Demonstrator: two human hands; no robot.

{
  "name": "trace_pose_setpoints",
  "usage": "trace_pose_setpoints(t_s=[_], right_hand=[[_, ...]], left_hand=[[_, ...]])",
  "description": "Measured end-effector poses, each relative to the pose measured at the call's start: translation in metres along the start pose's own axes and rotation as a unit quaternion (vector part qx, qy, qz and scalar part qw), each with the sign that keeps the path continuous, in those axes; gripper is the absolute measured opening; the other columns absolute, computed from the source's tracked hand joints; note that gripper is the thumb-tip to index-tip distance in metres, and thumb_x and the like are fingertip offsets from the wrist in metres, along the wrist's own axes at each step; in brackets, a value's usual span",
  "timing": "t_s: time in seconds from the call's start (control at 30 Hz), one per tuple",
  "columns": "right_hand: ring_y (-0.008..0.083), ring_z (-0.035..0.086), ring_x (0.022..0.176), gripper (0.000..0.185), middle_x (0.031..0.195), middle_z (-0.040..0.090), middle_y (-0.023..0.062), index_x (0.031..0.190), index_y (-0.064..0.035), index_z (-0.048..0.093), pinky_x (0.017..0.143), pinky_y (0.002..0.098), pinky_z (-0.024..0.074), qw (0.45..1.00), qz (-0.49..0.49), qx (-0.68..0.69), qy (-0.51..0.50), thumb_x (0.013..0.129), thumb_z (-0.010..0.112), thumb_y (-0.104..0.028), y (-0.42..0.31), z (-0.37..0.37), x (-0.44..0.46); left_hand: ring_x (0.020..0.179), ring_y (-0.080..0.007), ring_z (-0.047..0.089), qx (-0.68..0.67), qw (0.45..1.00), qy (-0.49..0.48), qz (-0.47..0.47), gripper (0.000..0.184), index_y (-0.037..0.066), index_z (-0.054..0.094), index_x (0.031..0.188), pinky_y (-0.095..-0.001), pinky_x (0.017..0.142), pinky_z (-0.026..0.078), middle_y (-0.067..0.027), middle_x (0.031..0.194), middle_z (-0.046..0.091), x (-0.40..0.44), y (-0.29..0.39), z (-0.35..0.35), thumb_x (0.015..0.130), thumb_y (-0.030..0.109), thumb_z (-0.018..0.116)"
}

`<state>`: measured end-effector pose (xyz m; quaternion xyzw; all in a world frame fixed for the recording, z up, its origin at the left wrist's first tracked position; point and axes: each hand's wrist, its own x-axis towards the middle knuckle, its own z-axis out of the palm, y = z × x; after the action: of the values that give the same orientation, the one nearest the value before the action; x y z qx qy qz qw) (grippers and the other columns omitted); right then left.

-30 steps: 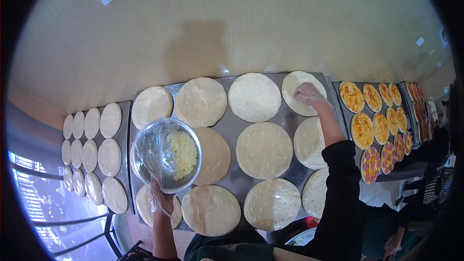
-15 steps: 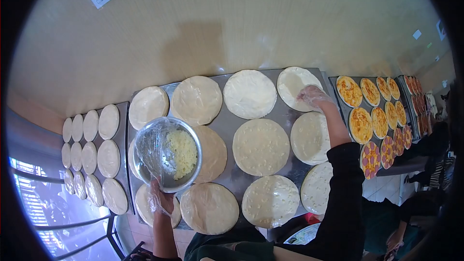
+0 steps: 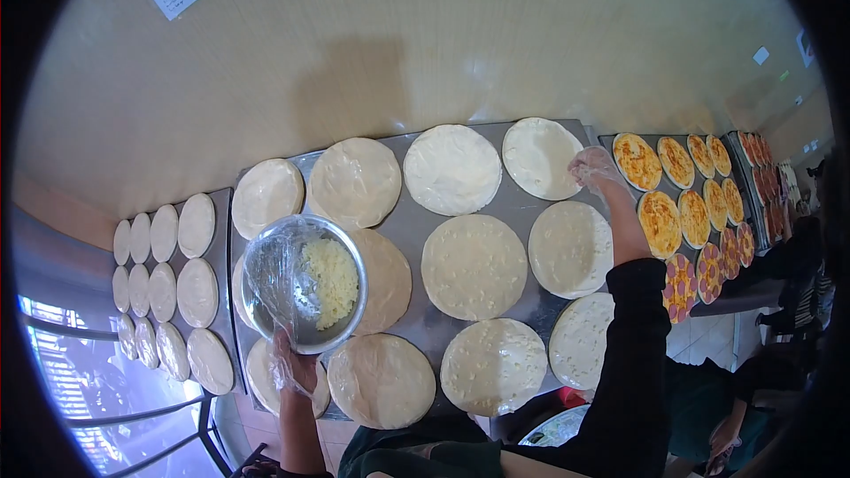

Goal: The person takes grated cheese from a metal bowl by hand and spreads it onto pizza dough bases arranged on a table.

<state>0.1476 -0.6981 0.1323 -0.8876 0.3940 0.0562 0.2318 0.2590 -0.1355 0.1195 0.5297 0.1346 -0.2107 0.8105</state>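
Observation:
My left hand [image 3: 292,370], in a clear plastic glove, grips the near rim of a metal bowl [image 3: 356,252]. Shredded white cheese [image 3: 329,288] fills its right part, and clear plastic film [image 3: 273,279] lies over its left part. Beneath the bowl, dough rounds are partly hidden. My right hand [image 3: 595,170], gloved too, is over the right edge of the far-right dough round [image 3: 540,159]. Its fingers are bunched, and whatever they hold is too small to make out. White bits dot the middle-row dough round [image 3: 474,267] and the near one [image 3: 494,367].
More plain dough rounds lie on a tray [image 3: 223,239] at left. On a tray [image 3: 630,197] at right are sauced and sausage-topped pizzas [image 3: 680,288]. Behind stands a wall [image 3: 531,35] with papers. A co-worker's hand [image 3: 726,434] shows at lower right.
My right hand has moved right, from the middle of the far-right dough round to its edge. The bowl stays in my left hand, almost unmoved.

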Motion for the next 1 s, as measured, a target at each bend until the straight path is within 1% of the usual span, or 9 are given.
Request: trace_pose_setpoints(t_s=[0.03, 0.07, 0.13, 0.27, 0.33, 0.47, 0.67, 0.83, 1.0], right_hand=[[0.0229, 0.054, 0.085, 0.013, 0.087, 0.056, 0.0103, 0.081, -0.0084, 0.060, 0.078, 0.0305, 0.0412, 0.995, 0.067, 0.072, -0.035, 0.070, 0.054, -0.010, -0.001, -0.002, 0.001], [0.0229, 0.054, 0.085, 0.013, 0.087, 0.056, 0.0103, 0.081, -0.0084, 0.060, 0.078, 0.0305, 0.0412, 0.994, 0.067, 0.072, -0.035, 0.070, 0.054, -0.010, 0.002, -0.001, 0.002], [0.0224, 0.052, 0.088, 0.015, 0.090, 0.055, 0.0100, 0.084, -0.0092, 0.060, 0.079, 0.0303, 0.0407, 0.990, -0.043, -0.090, 0.103, 0.071, 0.052, -0.012, 0.013, 0.002, 0.006], [0.0225, 0.051, 0.090, 0.016, 0.092, 0.054, 0.0102, 0.085, -0.0102, 0.060, 0.080, 0.0308, 0.0400, 0.984, -0.056, -0.135, 0.103, 0.072, 0.051, -0.013, 0.019, -0.002, 0.014], [0.0217, 0.050, 0.093, 0.017, 0.094, 0.053, 0.0103, 0.087, -0.0113, 0.059, 0.081, 0.0304, 0.0392, 0.988, 0.026, -0.080, 0.131, 0.072, 0.050, -0.014, 0.014, -0.006, 0.014], [0.0213, 0.050, 0.092, 0.017, 0.093, 0.054, 0.0098, 0.086, -0.0123, 0.060, 0.080, 0.0299, 0.0399, 0.994, 0.043, -0.039, 0.096, 0.072, 0.049, -0.016, 0.026, -0.007, 0.036], [0.0208, 0.050, 0.094, 0.018, 0.095, 0.054, 0.0094, 0.083, -0.0118, 0.060, 0.081, 0.0290, 0.0380, 0.983, 0.004, -0.161, 0.088, 0.075, 0.046, -0.019, 0.020, -0.012, 0.051], [0.0225, 0.052, 0.091, 0.018, 0.092, 0.055, 0.0107, 0.083, -0.0108, 0.061, 0.078, 0.0304, 0.0411, 0.981, 0.009, -0.121, 0.150, 0.072, 0.049, -0.019, 0.009, -0.011, 0.060], [0.0241, 0.052, 0.092, 0.020, 0.097, 0.055, 0.0116, 0.085, -0.0109, 0.061, 0.078, 0.0312, 0.0415, 0.990, 0.005, -0.069, 0.120, 0.072, 0.049, -0.021, 0.031, 0.001, 0.101]], left_hand=[[0.084, -0.0192, 0.055, -0.004, 1.000, -0.009, 0.002, 0.038, 0.009, 0.040, 0.107, -0.0326, 0.064, 0.050, -0.0067, 0.098, 0.051, 0.000, 0.000, -0.001, 0.079, 0.033, 0.049], [0.084, -0.0192, 0.055, -0.003, 1.000, -0.009, 0.003, 0.038, 0.009, 0.040, 0.107, -0.0326, 0.064, 0.050, -0.0067, 0.098, 0.051, 0.001, 0.000, -0.002, 0.079, 0.033, 0.049], [0.085, -0.0193, 0.055, -0.001, 1.000, -0.003, -0.009, 0.039, 0.009, 0.040, 0.108, -0.0325, 0.064, 0.050, -0.0067, 0.099, 0.050, 0.002, 0.001, -0.002, 0.079, 0.034, 0.049], [0.085, -0.0196, 0.055, 0.008, 1.000, 0.005, 0.002, 0.039, 0.009, 0.040, 0.108, -0.0322, 0.065, 0.050, -0.0069, 0.099, 0.051, -0.002, 0.004, 0.005, 0.079, 0.034, 0.049], [0.086, -0.0196, 0.055, 0.003, 1.000, 0.012, 0.009, 0.038, 0.009, 0.040, 0.108, -0.0323, 0.066, 0.050, -0.0070, 0.100, 0.051, -0.002, 0.003, 0.005, 0.079, 0.032, 0.048], [0.086, -0.0200, 0.055, 0.004, 1.000, 0.019, 0.004, 0.037, 0.009, 0.040, 0.108, -0.0332, 0.067, 0.050, -0.0072, 0.099, 0.051, 0.001, 0.004, 0.006, 0.080, 0.031, 0.048], [0.088, -0.0213, 0.054, 0.019, 0.999, 0.034, 0.015, 0.036, 0.008, 0.039, 0.109, -0.0355, 0.068, 0.050, -0.0082, 0.101, 0.051, 0.004, 0.005, 0.005, 0.081, 0.030, 0.046], [0.087, -0.0221, 0.055, 0.005, 0.999, 0.038, 0.004, 0.040, 0.007, 0.038, 0.110, -0.0361, 0.067, 0.050, -0.0084, 0.101, 0.051, 0.009, 0.003, -0.002, 0.082, 0.034, 0.045], [0.087, -0.0220, 0.055, -0.002, 0.999, 0.036, -0.005, 0.040, 0.007, 0.038, 0.110, -0.0352, 0.068, 0.050, -0.0087, 0.101, 0.050, 0.013, 0.000, -0.005, 0.082, 0.034, 0.045]])
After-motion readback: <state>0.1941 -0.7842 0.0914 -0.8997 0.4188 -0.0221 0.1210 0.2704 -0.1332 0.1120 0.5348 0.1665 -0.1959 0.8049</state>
